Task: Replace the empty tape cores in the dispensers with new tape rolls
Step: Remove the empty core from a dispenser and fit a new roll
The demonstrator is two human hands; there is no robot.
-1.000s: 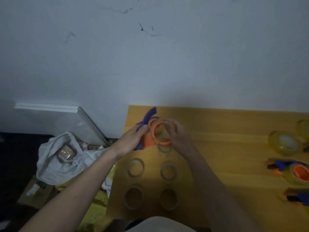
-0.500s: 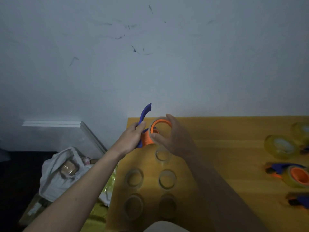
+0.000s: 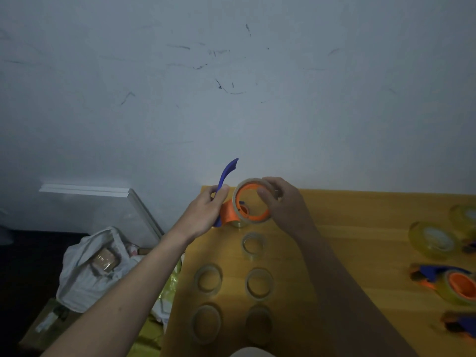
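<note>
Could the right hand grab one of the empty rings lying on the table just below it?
Probably not yet. The right hand is busy gripping the ring on the orange dispenser. The nearest empty ring lies uncovered just beneath, so once the hand lets go, nothing blocks it.

We see a dispenser (image 3: 226,199) of smooth plastic, its handle blue and its drum orange, with a slight sheen. The ring (image 3: 253,200) around the drum looks like thin, pale, translucent material. The empty cores (image 3: 253,244) on the table (image 3: 360,240) look clear and glossy. The tabletop has a matt yellow wood-like finish. The wall (image 3: 257,99) is matt, painted and scuffed. The bag (image 3: 85,274) on the floor looks like soft, crumpled white plastic or cloth.
</note>
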